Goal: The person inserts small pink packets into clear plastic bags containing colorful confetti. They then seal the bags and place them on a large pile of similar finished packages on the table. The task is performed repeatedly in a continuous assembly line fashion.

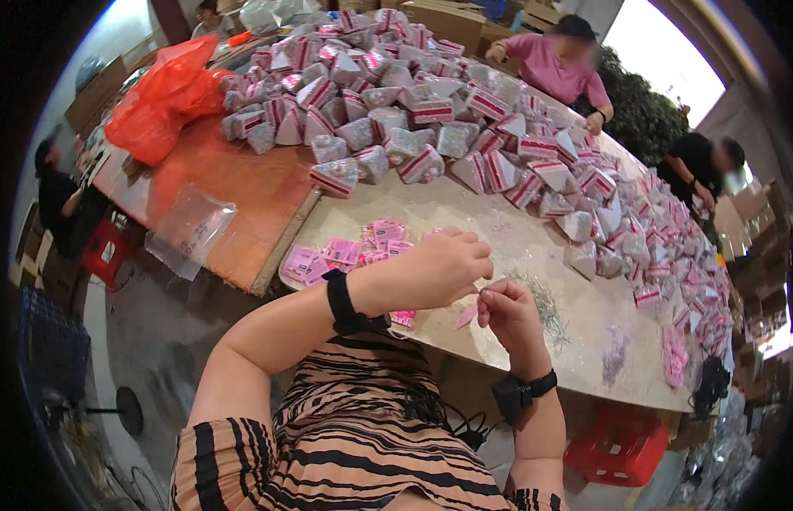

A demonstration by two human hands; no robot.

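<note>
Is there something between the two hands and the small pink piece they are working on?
Nothing visible. The left hand and right hand meet above the table edge, and the small pink piece sits right at the fingertips. The pink cards lie to the left, apart.

Two hands at work — left hand (pixel 443 268), right hand (pixel 509 313), each w/ one black wristband. Approx. a dozen pink packets (pixel 341 252) on the desk (pixel 516 255). Pink-white pouches (pixel 430 111) — too many to count. One orange bag (pixel 162 98), two red stools (pixel 616 444), three other people.
</note>
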